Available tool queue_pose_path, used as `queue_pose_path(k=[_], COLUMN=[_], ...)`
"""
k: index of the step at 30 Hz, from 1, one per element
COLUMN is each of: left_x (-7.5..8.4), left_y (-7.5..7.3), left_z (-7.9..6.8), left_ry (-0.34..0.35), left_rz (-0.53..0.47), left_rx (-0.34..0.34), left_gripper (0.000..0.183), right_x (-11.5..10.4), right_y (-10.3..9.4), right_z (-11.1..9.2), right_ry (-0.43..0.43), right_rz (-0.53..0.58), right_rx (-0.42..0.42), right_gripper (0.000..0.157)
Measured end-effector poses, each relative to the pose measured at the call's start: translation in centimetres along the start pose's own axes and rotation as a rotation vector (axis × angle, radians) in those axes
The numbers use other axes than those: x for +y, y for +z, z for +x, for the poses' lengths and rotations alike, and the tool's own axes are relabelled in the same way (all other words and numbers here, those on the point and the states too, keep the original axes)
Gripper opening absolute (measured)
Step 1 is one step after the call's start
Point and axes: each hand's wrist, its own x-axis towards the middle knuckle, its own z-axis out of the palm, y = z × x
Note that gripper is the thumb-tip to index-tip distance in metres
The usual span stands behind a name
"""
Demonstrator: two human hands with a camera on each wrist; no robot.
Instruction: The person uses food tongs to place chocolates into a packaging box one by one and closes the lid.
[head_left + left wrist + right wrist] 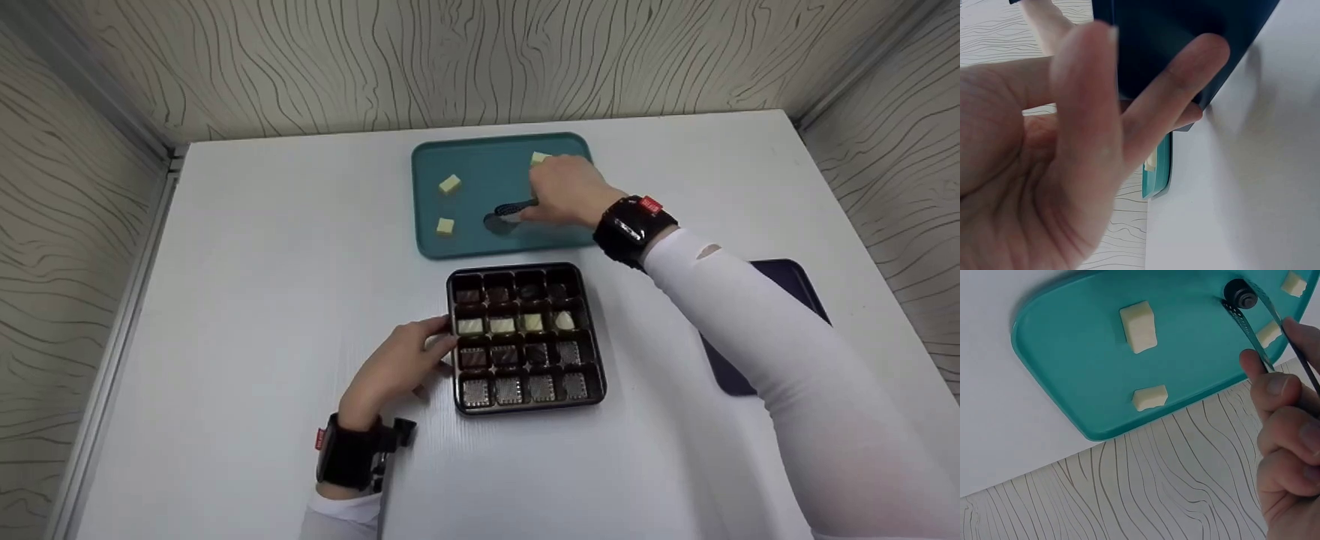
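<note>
My right hand (566, 191) pinches small dark tongs (1249, 332) with perforated tips over the teal tray (480, 154). Between the tips is a round, dark piece (1240, 293) with ringed steps, which looks like a chocolate; whether the tips touch it I cannot tell. Cream-coloured cubes (450, 184) lie spread on the same tray. Nearer the body is a black box (527, 339) divided into compartments with dark and white chocolates (502, 325). My left hand (394, 367) rests against the box's left side, its fingers fairly straight on the wall and rim.
To the right lies a dark blue tray (731, 367), partly covered by the right sleeve (780, 360). The white table (247, 300) ends at a patterned wall (375, 67) behind the teal tray.
</note>
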Motion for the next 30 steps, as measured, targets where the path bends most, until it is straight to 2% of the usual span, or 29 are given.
queue_pose_path(k=[4,7,10,15,20,24,30], left_x=[-0.1,-0.3,-0.5,-0.7,-1.0,-1.2,-1.3], left_y=[-0.2,-0.3,-0.4,-0.9,-1.4,-1.6,-1.9], left_z=[0.1,0.2,0.2,0.2,0.2,0.1,0.1], left_ry=[0.007,0.019,0.037,0.026,0.031,0.039,0.044], left_rz=[0.000,0.008,0.026,0.014,0.029,0.051,0.071], left_rx=[-0.006,-0.004,0.003,-0.004,-0.007,-0.002,0.012], left_gripper=[0.048,0.047,0.045,0.046,0.046,0.046,0.046], right_x=[0.3,0.4,0.4,0.0,-0.1,-0.1,-0.7], right_y=[0.0,-0.4,-0.9,-1.5,-1.4,-1.2,-1.0], right_z=[-1.5,-3.4,-5.7,-10.1,-13.8,-15.7,-17.0], right_ry=[-0.030,-0.069,-0.124,-0.208,-0.299,-0.336,-0.355], right_rz=[0.001,-0.004,-0.019,-0.048,-0.072,-0.095,-0.166], right_rx=[0.037,0.078,0.109,0.121,0.151,0.148,0.083], right_gripper=[0.063,0.056,0.050,0.045,0.039,0.030,0.031])
